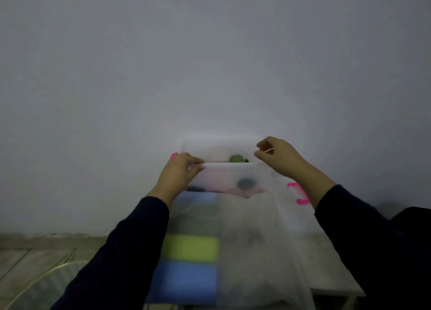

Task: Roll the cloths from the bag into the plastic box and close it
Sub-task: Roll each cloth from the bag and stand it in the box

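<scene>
Your pale wooden table (326, 263) leaves bare room only at its right edge; a translucent white plastic bag (256, 251) drapes its middle. The frosted plastic box (224, 179) with pink latches sits against the wall, rolled cloths (236, 158) inside, so filling looks well along; closing remains. Your left hand (179, 172) pinches its near rim. Your right hand (277, 157) pinches something thin; what, I cannot tell.

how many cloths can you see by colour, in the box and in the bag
Blurred frame, so only what shows:
green: 2
blue: 2
grey: 1
pink: 1
total: 6
</scene>
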